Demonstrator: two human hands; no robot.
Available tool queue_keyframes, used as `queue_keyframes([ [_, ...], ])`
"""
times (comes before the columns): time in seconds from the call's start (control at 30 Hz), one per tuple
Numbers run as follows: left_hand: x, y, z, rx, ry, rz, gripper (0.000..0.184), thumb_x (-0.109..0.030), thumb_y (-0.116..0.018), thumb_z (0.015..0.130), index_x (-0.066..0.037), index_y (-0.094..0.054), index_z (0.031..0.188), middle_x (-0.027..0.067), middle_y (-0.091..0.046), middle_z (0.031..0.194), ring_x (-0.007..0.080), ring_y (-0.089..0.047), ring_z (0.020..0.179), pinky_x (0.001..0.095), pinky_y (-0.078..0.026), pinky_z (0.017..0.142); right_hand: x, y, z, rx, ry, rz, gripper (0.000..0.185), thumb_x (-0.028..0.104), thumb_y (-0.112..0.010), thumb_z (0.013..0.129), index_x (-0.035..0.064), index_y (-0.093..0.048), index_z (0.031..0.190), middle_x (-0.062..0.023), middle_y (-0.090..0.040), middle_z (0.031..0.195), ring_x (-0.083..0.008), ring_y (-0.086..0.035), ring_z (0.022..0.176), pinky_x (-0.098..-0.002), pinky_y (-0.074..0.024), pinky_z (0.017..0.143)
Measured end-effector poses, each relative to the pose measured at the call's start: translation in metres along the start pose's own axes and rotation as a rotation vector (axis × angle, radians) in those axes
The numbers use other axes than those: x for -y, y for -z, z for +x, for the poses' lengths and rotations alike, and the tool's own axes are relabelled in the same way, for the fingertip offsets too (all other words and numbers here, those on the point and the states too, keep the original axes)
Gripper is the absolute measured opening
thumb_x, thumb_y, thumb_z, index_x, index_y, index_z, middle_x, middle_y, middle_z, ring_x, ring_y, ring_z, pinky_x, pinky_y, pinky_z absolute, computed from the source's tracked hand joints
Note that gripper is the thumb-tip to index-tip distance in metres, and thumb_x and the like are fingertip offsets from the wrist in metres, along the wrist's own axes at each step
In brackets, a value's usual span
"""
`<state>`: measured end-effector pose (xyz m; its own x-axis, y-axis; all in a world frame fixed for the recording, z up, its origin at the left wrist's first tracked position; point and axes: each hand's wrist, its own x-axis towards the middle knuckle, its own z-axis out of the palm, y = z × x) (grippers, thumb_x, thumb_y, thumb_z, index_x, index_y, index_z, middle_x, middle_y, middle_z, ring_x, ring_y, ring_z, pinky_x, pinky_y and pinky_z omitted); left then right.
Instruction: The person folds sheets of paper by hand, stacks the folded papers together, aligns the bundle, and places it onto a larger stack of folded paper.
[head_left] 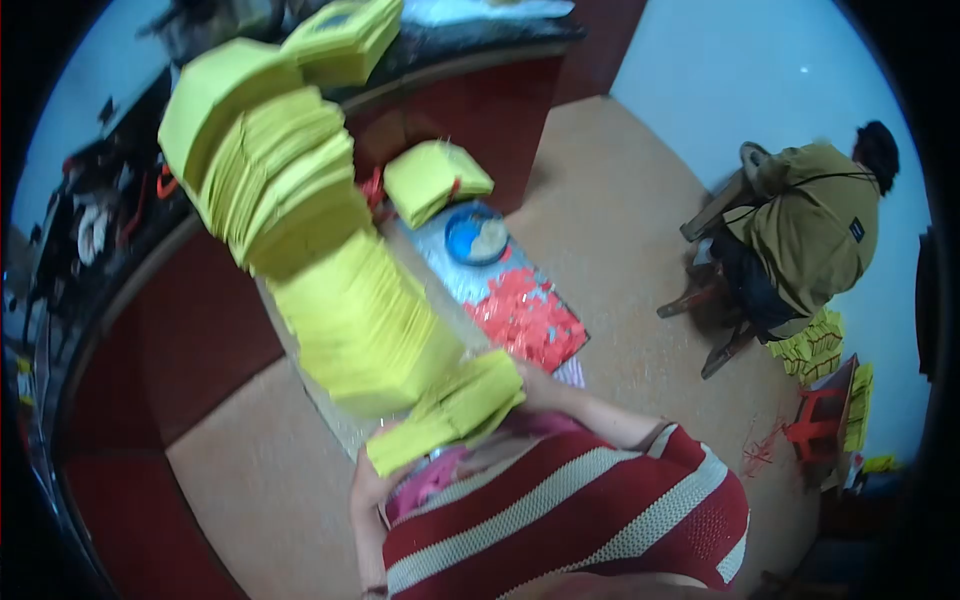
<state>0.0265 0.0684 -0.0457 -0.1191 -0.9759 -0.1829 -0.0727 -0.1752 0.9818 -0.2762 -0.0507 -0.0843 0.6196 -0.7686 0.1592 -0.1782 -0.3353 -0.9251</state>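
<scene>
A bundle of folded yellow paper [450, 408] lies across my lap, close to my body. My left hand [372, 482] holds its left end, with the fingers partly hidden by the paper. At the right end, my right hand [535, 388] grips the same bundle, its fingers mostly behind it. Just beyond the bundle, a long row of stacked yellow paper [365, 320] runs away to the upper left along a board. Right of the row, red paper pieces [530, 318] cover the near part of a second board, with a blue round dish [475, 236] behind them.
A yellow stack [437, 178] sits beyond the dish. A dark counter with red panels [210, 330] curves along the left. At the right, a seated person [815, 220] faces away, near yellow bundles [815, 345] and a red stool [815, 428].
</scene>
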Motion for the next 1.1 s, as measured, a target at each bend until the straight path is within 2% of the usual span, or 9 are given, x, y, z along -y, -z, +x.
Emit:
queue_keyframes([
  [0.1, 0.004, 0.0, -0.001, -0.019, 0.021, -0.03, 0.053, -0.004, -0.08, 0.08, 0.003, -0.057, 0.128, 0.0095, -0.069, 0.114, 0.0162, -0.065, 0.101, 0.0302, -0.052, 0.09, 0.014, 0.002, 0.001, -0.009, -0.089, 0.031, 0.063, 0.014, -0.077, 0.081, 0.0032, -0.049, 0.136, -0.0171, -0.058, 0.131, -0.0289, -0.056, 0.125, -0.0375, -0.0442, 0.103],
  [0.17, 0.004, 0.003, 0.0, 0.007, -0.081, 0.055, 0.056, -0.005, -0.08, 0.08, 0.003, -0.056, 0.129, 0.01, -0.069, 0.114, 0.0157, -0.065, 0.101, 0.03, -0.052, 0.091, 0.017, 0.003, 0.0, -0.026, -0.042, -0.011, 0.068, 0.012, -0.078, 0.079, 0.0032, -0.046, 0.139, -0.0172, -0.057, 0.133, -0.0299, -0.055, 0.126, -0.0381, -0.0436, 0.104],
  [0.27, 0.007, 0.005, 0.001, 0.031, 0.02, 0.065, 0.058, -0.007, -0.08, 0.08, 0.003, -0.055, 0.132, 0.0103, -0.069, 0.115, 0.0151, -0.065, 0.103, 0.0301, -0.051, 0.092, 0.009, 0.003, 0.0, 0.02, -0.105, -0.014, 0.073, 0.011, -0.078, 0.077, 0.0037, -0.043, 0.141, -0.0173, -0.056, 0.134, -0.031, -0.054, 0.127, -0.0385, -0.0428, 0.105],
  [0.5, 0.018, 0.009, 0.005, 0.084, 0.083, 0.026, 0.059, -0.009, -0.081, 0.08, 0.001, -0.055, 0.132, 0.0111, -0.069, 0.118, 0.0146, -0.064, 0.105, 0.0312, -0.05, 0.093, 0.0, 0.001, -0.002, 0.04, -0.112, -0.026, 0.074, 0.01, -0.078, 0.076, 0.0036, -0.042, 0.141, -0.0174, -0.056, 0.133, -0.0312, -0.054, 0.127, -0.0394, -0.0413, 0.107],
  [0.6, 0.022, 0.01, 0.004, 0.086, 0.076, 0.119, 0.059, -0.01, -0.081, 0.08, 0.002, -0.055, 0.132, 0.0112, -0.069, 0.118, 0.0153, -0.065, 0.105, 0.0315, -0.05, 0.093, -0.003, 0.0, -0.004, 0.056, -0.176, 0.024, 0.074, 0.01, -0.077, 0.076, 0.0032, -0.042, 0.141, -0.0176, -0.056, 0.133, -0.0318, -0.054, 0.126, -0.0397, -0.0411, 0.107],
  [0.8, 0.012, 0.006, 0.001, 0.014, 0.04, 0.09, 0.054, -0.008, -0.079, 0.08, 0.002, -0.058, 0.129, 0.0117, -0.069, 0.119, 0.0163, -0.064, 0.107, 0.0308, -0.049, 0.094, 0.015, 0.005, -0.002, 0.049, -0.128, -0.028, 0.074, 0.011, -0.078, 0.077, 0.0031, -0.043, 0.141, -0.0178, -0.055, 0.134, -0.0327, -0.052, 0.128, -0.0393, -0.04, 0.108],
  [1.0, -0.003, 0.007, 0.004, -0.046, -0.045, 0.214, 0.055, -0.007, -0.078, 0.08, 0.001, -0.058, 0.13, 0.0112, -0.065, 0.123, 0.0163, -0.061, 0.112, 0.0316, -0.049, 0.096, 0.007, 0.01, 0.0, 0.072, -0.127, 0.0, 0.087, 0.019, -0.082, 0.076, -0.0003, -0.035, 0.147, -0.0168, -0.049, 0.143, -0.029, -0.044, 0.136, -0.039, -0.035, 0.112],
  [1.07, -0.002, 0.005, 0.001, -0.027, -0.01, -0.041, 0.057, -0.004, -0.078, 0.078, 0.0, -0.057, 0.131, 0.0102, -0.064, 0.125, 0.0171, -0.061, 0.113, 0.0324, -0.049, 0.096, 0.007, 0.01, -0.002, 0.023, -0.235, 0.165, 0.094, 0.02, -0.082, 0.077, -0.0016, -0.027, 0.151, -0.0151, -0.045, 0.147, -0.0244, -0.043, 0.136, -0.0386, -0.0341, 0.113],
  [1.1, -0.001, 0.004, 0.0, -0.047, 0.0, -0.046, 0.057, -0.004, -0.078, 0.078, 0.0, -0.057, 0.131, 0.0102, -0.064, 0.125, 0.0171, -0.061, 0.113, 0.0324, -0.049, 0.096, 0.009, 0.01, -0.001, 0.044, -0.236, 0.172, 0.094, 0.02, -0.082, 0.077, -0.0016, -0.027, 0.151, -0.0151, -0.045, 0.147, -0.0244, -0.043, 0.136, -0.0386, -0.0341, 0.113],
])
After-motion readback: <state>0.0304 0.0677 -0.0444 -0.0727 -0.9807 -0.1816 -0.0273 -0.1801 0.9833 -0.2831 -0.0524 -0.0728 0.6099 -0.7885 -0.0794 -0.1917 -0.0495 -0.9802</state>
